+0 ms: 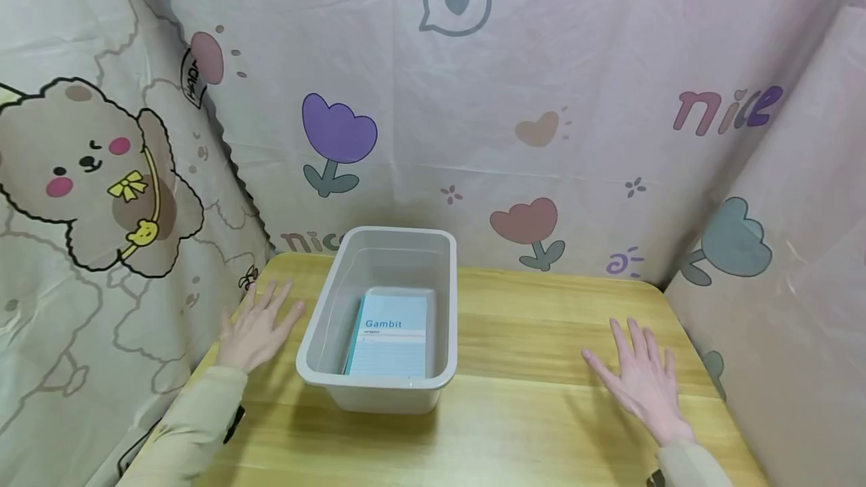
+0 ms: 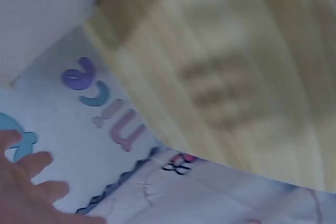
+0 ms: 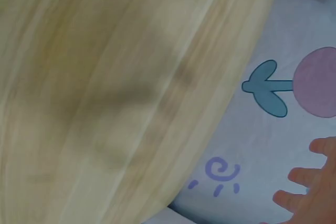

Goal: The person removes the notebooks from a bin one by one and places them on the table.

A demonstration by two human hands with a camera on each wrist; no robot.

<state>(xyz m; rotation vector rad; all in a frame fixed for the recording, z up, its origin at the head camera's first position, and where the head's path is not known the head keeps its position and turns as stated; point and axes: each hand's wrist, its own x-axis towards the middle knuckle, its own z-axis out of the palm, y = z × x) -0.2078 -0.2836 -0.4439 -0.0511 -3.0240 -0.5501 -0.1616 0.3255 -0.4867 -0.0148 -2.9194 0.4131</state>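
Table (image 1: pixel 534 404), yellow and wood-grained with rounded far corners, spans the lower part of the head view. Pale cloth (image 1: pixel 433 81) hangs behind it and along both sides, printed with tulips, hearts, the word "nice" and, at the left, a large bear (image 1: pixel 88 171). Left of the middle of the table stands an upright bin (image 1: pixel 386 399), light grey and smooth, with rounded corners and a wide rolled rim. Inside, flat on its bottom, lies a pale blue notebook (image 1: pixel 392 352) with a teal left edge, the word "Gambit" and ruled lines on its cover. The left hand (image 1: pixel 253 333) is just beside the bin, fingers spread apart; the right hand (image 1: pixel 643 382), well apart from it, is likewise spread, and both are bare of any object.

In the left wrist view, the wood is blurred and striped with finger shadows; the left fingers stand apart before the cloth.

In the right wrist view, a soft shadow crosses the wood, and the right fingertips show separated beside a printed pink flower.
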